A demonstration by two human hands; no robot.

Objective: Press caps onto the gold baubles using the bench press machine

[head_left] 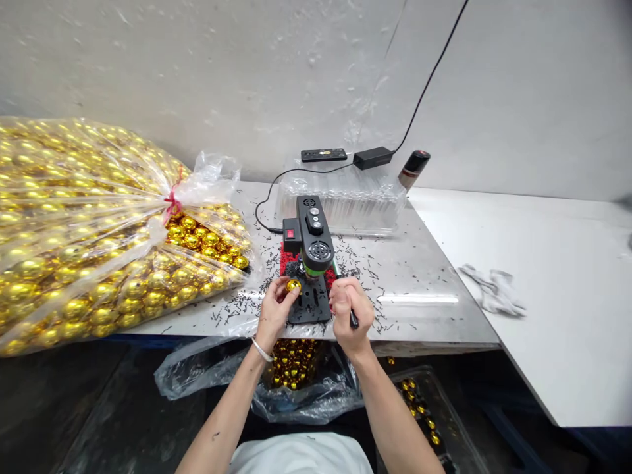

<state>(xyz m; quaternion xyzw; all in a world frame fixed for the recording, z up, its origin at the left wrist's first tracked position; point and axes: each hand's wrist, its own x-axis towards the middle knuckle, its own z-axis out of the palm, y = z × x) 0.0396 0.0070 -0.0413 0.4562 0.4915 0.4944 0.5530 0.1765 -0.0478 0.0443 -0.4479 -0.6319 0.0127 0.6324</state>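
Between the fingertips of my left hand (pixel 277 305) is a shiny gold ball (pixel 293 285), in front of a small black bench drill press (pixel 316 237). My right hand (pixel 351 312) is wrapped round the black-ended lever handle (pixel 353 320) at the machine's right side. Below the machine's head lies its black slotted base plate (pixel 311 309), on a red base. The machine's head hides the tool tip, and I cannot tell whether it touches the ball.
A large clear bag of gold balls (pixel 74 224) fills the left. Behind the machine stand clear plastic boxes (pixel 345 197), a power adapter (pixel 374 158) and a dark can (pixel 413 170). Black shavings litter the metal table (pixel 424 263). An open bag of balls (pixel 293 365) hangs below; gloves (pixel 494 289) lie right.
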